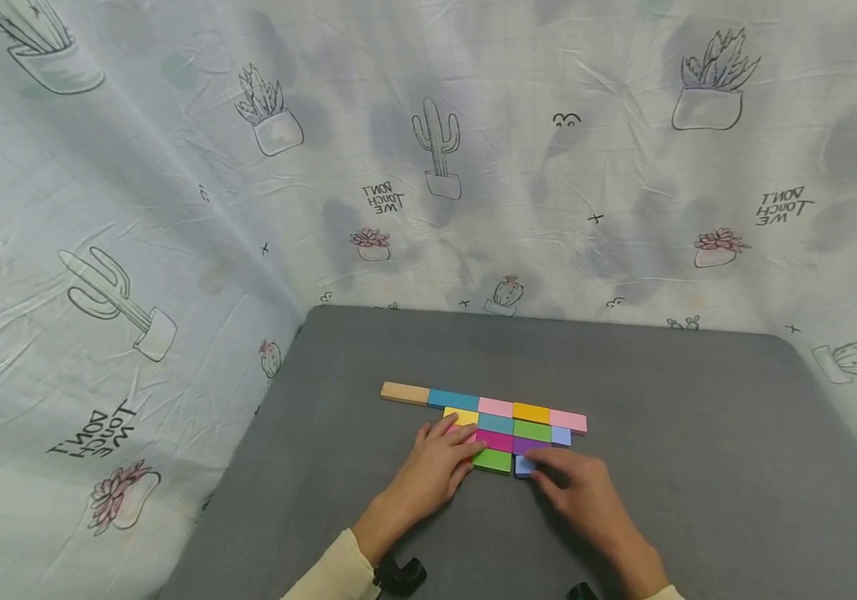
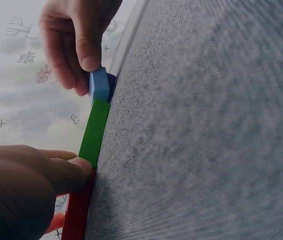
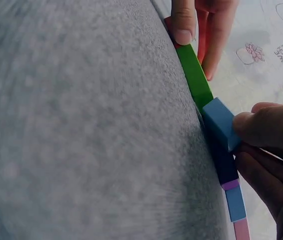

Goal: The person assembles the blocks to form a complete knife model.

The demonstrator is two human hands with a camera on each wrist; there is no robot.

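Observation:
My right hand (image 1: 574,492) pinches a light blue block (image 3: 220,122) between thumb and fingers, tilted at the end of a green block (image 1: 492,461). The block's near end overlaps the green one's end in the wrist views. My left hand (image 1: 428,467) rests over the left side of the block rows, fingers spread. In the left wrist view its thumb presses where the green block meets a red block (image 2: 79,210). Behind the green block lie a magenta block (image 1: 494,441) and a purple block (image 1: 530,446). The left hand hides part of the front rows.
Further rows lie flat against these: a yellow block (image 1: 462,415), a teal block (image 1: 496,424), another green block (image 1: 532,430) and a small blue block (image 1: 560,436). The back row runs from a tan block (image 1: 404,392) to a pink block (image 1: 568,422). Grey cloth covers the table (image 1: 699,467).

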